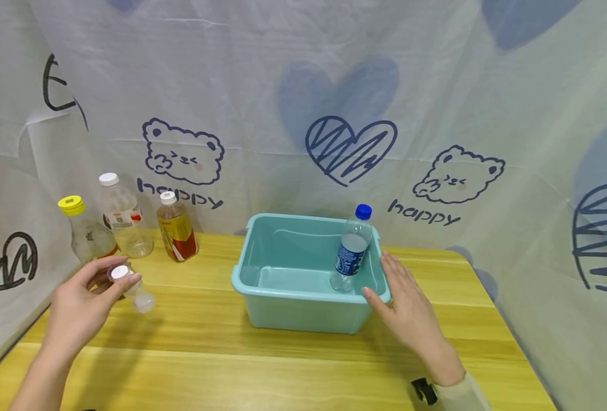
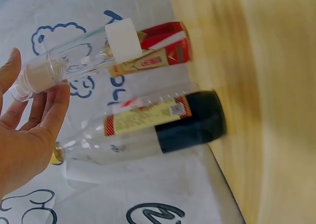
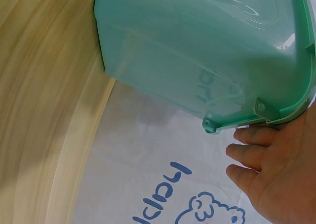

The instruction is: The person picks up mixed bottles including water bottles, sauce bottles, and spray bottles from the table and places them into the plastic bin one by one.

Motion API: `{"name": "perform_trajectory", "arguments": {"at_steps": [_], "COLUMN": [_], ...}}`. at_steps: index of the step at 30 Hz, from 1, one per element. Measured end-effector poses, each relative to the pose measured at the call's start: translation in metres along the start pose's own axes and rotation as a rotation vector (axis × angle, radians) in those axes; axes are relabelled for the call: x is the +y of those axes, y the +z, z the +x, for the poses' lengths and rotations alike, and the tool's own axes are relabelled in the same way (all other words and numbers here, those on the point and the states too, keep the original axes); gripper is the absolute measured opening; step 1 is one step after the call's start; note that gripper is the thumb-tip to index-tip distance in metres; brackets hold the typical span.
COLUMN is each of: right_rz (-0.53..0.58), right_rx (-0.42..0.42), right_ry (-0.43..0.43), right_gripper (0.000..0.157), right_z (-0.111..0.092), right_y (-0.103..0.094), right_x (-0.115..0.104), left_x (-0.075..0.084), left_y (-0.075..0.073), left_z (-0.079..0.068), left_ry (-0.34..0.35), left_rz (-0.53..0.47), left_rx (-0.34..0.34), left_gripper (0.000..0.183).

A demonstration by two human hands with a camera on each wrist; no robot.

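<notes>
My left hand (image 1: 83,299) grips a small clear plastic bottle (image 2: 81,53) by its narrow end, fingers and thumb around it. In the left wrist view the bottle's far end is a wide white band, and it is held off the table. My right hand (image 1: 411,305) lies against the right end of a teal plastic basin (image 1: 308,313), its fingers fairly straight along the rim and the thumb at the near corner. Leaning upright inside the basin is a clear bottle (image 1: 352,251) with a blue cap and blue label.
Behind my left hand stand a yellow-capped bottle (image 1: 89,237), a clear white-capped bottle (image 1: 129,225) and a bottle with a yellow and red label (image 1: 177,228). A printed cloth (image 1: 262,103) hangs along the back of the wooden table (image 1: 221,371). Something black (image 1: 424,391) is by my right wrist.
</notes>
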State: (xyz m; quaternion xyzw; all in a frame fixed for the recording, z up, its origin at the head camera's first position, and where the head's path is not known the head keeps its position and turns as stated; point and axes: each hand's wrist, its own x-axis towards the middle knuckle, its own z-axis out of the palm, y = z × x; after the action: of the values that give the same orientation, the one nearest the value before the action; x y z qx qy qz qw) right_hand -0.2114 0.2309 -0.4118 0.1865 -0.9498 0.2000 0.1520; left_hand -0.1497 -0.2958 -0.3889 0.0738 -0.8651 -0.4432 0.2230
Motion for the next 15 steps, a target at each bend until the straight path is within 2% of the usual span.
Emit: {"name": "perform_trajectory", "arguments": {"at_steps": [3,8,15], "right_rz": [0.001,0.004,-0.001], "right_rx": [-0.001,-0.005,-0.003], "right_ry": [0.002,0.007,0.010], "right_gripper": [0.080,0.080,0.081], "right_z": [0.000,0.000,0.000], "right_y": [-0.001,-0.001,-0.001], "right_x": [0.000,0.000,-0.001], "left_x": [0.008,0.026,0.048], "left_y": [0.004,0.011,0.025], "left_z": [0.003,0.008,0.017], "left_ry": [0.015,0.074,0.086], "left_rz": [-0.044,-0.063,-0.106], "left_rx": [0.003,0.016,0.016], "left_gripper": [0.048,0.047,0.048]}}
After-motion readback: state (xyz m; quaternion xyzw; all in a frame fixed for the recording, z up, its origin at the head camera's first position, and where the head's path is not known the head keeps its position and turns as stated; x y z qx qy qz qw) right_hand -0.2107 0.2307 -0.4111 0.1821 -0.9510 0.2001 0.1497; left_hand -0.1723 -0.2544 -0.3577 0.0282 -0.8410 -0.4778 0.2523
